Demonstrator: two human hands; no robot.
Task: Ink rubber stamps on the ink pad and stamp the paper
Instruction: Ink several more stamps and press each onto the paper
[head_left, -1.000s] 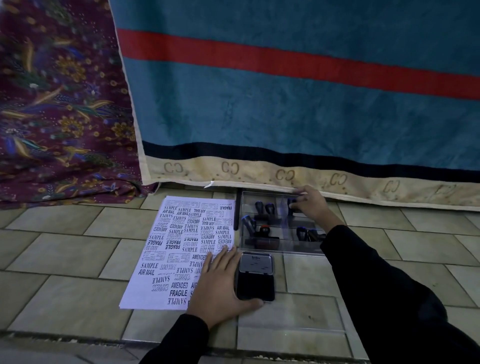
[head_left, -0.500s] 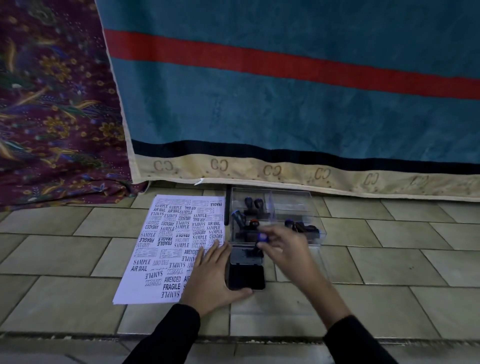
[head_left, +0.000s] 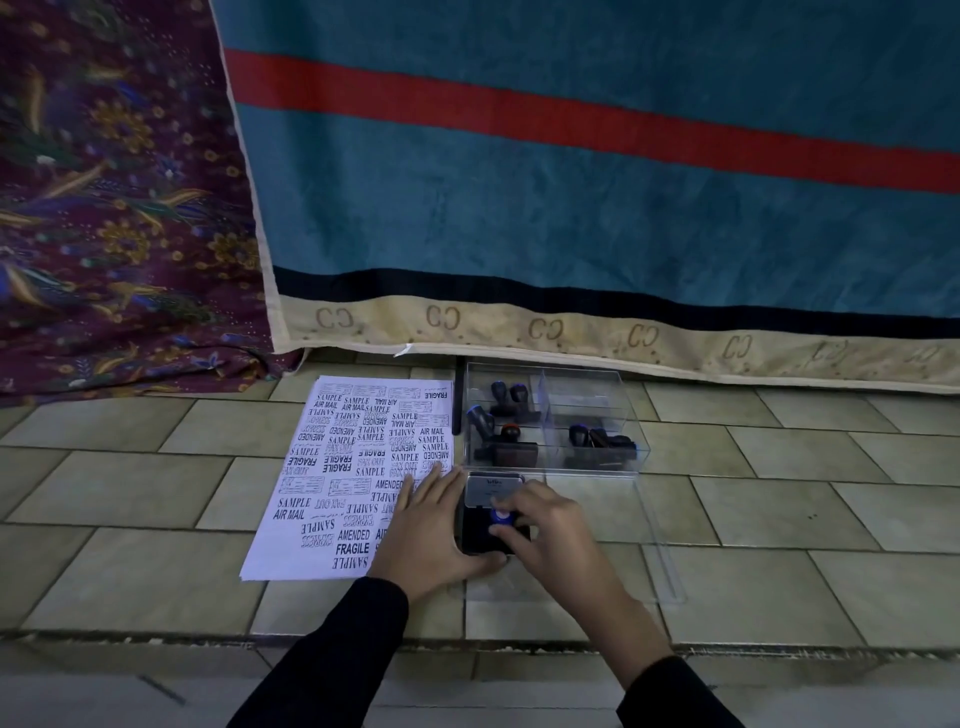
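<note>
Paper (head_left: 358, 467) left of the pad (head_left: 475, 532) is crowded with prints. Right grip (head_left: 550, 535) pinches a stamp (head_left: 502, 515) onto the pad, left grip (head_left: 431, 530) flat beside it; this print not yet made.

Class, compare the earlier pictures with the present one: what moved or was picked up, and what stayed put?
The right hand left the clear box, took a blue-topped stamp and brought it back toward the person, down to the ink pad. The left hand stays flat on the paper beside the pad; paper, box and pad have not shifted.
</note>
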